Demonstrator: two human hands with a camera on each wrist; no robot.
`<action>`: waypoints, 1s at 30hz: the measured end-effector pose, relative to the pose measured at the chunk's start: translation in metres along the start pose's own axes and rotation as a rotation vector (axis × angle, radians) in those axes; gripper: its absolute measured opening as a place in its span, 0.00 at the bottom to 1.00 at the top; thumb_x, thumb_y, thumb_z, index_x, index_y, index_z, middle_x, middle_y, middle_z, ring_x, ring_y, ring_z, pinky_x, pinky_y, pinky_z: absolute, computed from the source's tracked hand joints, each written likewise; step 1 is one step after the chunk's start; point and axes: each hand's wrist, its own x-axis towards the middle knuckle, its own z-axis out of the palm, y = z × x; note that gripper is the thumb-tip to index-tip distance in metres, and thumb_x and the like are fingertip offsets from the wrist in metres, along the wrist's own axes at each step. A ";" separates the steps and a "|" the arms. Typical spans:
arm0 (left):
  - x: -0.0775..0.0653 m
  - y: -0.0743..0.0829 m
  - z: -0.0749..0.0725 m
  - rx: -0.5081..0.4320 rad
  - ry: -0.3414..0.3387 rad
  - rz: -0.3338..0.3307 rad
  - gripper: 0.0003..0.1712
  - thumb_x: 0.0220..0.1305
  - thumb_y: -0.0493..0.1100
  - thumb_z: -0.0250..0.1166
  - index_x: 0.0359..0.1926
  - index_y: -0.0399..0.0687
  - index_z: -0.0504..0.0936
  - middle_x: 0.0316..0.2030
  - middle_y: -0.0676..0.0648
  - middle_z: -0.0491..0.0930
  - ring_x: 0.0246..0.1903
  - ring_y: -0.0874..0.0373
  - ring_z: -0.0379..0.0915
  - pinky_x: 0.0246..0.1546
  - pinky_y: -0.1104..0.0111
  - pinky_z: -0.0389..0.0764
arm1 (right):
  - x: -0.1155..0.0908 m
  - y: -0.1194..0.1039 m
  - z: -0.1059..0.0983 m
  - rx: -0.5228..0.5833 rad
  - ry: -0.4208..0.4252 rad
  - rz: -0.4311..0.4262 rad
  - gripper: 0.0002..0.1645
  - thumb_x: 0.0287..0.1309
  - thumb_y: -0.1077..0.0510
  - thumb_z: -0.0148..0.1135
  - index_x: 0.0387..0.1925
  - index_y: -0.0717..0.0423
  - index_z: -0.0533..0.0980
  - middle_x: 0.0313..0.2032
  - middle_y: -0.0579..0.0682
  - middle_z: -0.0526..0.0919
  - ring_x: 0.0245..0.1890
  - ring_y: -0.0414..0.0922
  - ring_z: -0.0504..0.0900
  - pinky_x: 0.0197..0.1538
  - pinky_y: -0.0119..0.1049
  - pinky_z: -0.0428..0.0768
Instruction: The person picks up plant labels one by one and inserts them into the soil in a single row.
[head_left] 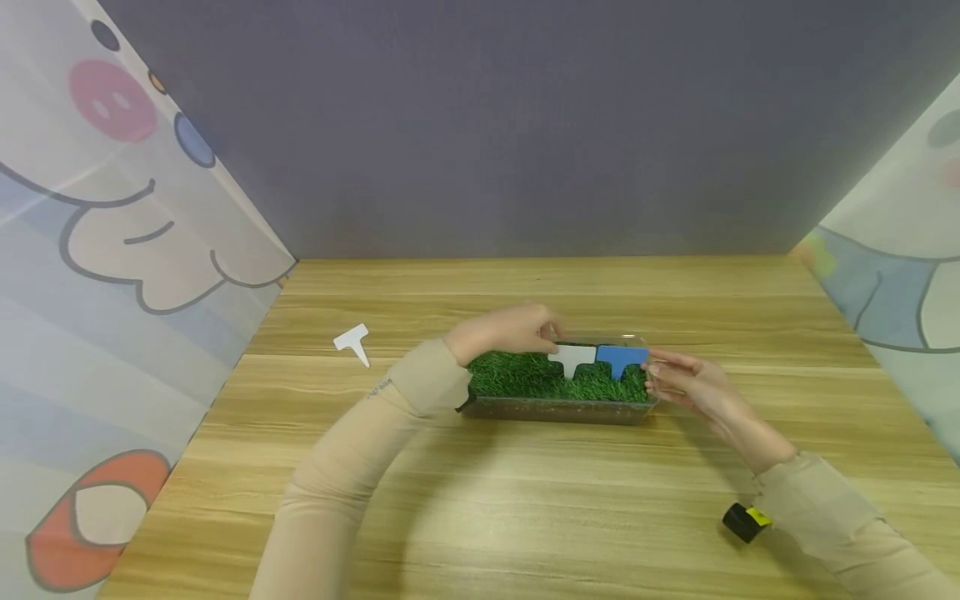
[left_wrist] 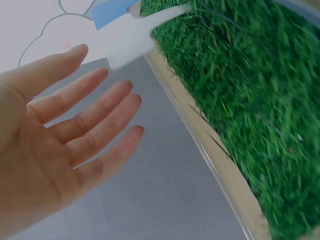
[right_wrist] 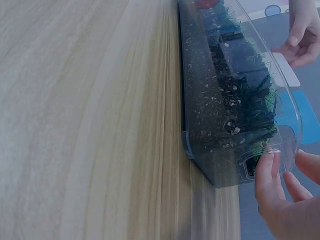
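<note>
A clear, long planter box [head_left: 555, 410] filled with green artificial-looking grass [head_left: 517, 375] sits on the table. Upright in the grass stand a white T-shaped plant label [head_left: 573, 357] and, on its right, a blue one [head_left: 621, 358]. My left hand [head_left: 517, 329] is over the far side of the box beside the white label; the left wrist view shows its fingers [left_wrist: 100, 100] spread loosely, holding nothing. At the box's right end, my right hand [head_left: 697, 392] has its fingertips [right_wrist: 267, 167] against the clear end wall, near the blue label.
Another white T-shaped label [head_left: 352, 342] lies on the table to the left. A small black object with a yellow part [head_left: 746, 522] lies near my right sleeve. A grey panel [head_left: 525, 133] rises behind the table, with cartoon-printed sheets [head_left: 97, 275] at the sides.
</note>
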 end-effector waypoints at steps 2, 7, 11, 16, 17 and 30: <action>-0.005 -0.004 -0.001 -0.020 0.016 -0.003 0.19 0.60 0.43 0.57 0.50 0.40 0.74 0.42 0.47 0.77 0.40 0.58 0.72 0.42 0.73 0.73 | 0.000 0.000 0.000 0.007 0.005 0.005 0.32 0.54 0.58 0.59 0.60 0.56 0.61 0.37 0.36 0.80 0.37 0.39 0.79 0.48 0.32 0.74; -0.016 -0.015 -0.003 -0.045 0.040 -0.030 0.19 0.60 0.42 0.57 0.51 0.39 0.73 0.40 0.46 0.76 0.39 0.57 0.72 0.41 0.71 0.73 | 0.000 0.001 -0.001 0.026 0.002 0.001 0.27 0.53 0.59 0.60 0.56 0.53 0.66 0.37 0.37 0.80 0.37 0.39 0.79 0.47 0.32 0.74; -0.025 -0.023 -0.004 -0.042 0.059 -0.049 0.18 0.60 0.42 0.57 0.50 0.39 0.74 0.38 0.46 0.77 0.37 0.57 0.72 0.38 0.72 0.73 | 0.001 0.001 -0.001 0.009 0.006 0.004 0.32 0.53 0.58 0.60 0.59 0.56 0.61 0.37 0.37 0.80 0.37 0.39 0.79 0.48 0.33 0.74; -0.035 -0.031 -0.006 -0.053 0.078 -0.075 0.18 0.60 0.41 0.57 0.49 0.38 0.74 0.36 0.46 0.77 0.35 0.58 0.73 0.36 0.72 0.74 | 0.001 0.003 -0.002 -0.009 0.001 -0.003 0.37 0.54 0.57 0.59 0.62 0.62 0.55 0.38 0.36 0.80 0.38 0.39 0.79 0.48 0.33 0.74; -0.037 -0.033 -0.007 -0.058 0.085 -0.078 0.18 0.60 0.41 0.57 0.49 0.37 0.74 0.35 0.46 0.77 0.34 0.58 0.73 0.35 0.72 0.74 | 0.002 0.003 -0.002 -0.008 0.000 -0.004 0.37 0.54 0.57 0.59 0.62 0.62 0.55 0.38 0.36 0.80 0.38 0.39 0.79 0.48 0.33 0.74; -0.075 -0.057 -0.006 -0.063 0.188 -0.069 0.17 0.61 0.42 0.56 0.48 0.37 0.74 0.38 0.44 0.78 0.37 0.55 0.74 0.40 0.67 0.75 | 0.001 0.003 0.000 -0.011 -0.002 -0.009 0.37 0.54 0.57 0.58 0.62 0.62 0.54 0.38 0.36 0.80 0.38 0.38 0.79 0.48 0.32 0.74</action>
